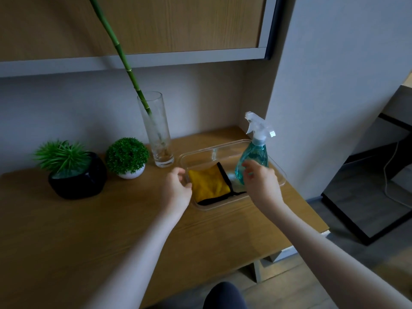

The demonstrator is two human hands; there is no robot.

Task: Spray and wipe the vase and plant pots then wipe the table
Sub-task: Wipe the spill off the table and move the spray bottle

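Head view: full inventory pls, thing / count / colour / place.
glass vase: 1, clear, back of table, holds the stalk
bamboo stalk: 1, green, leaning left out of the vase
round-bush pot: 1, white, left of the vase
spiky-plant pot: 1, black, far left
tray: 1, clear, right side of table
cloth: 1, yellow, black-edged, in the tray
spray bottle: 1, teal, in the tray
table: 1, wood
left hand: at the tray's left rim
right hand: at the bottle, fingers apart

Home: wooden table, decorative potted plants.
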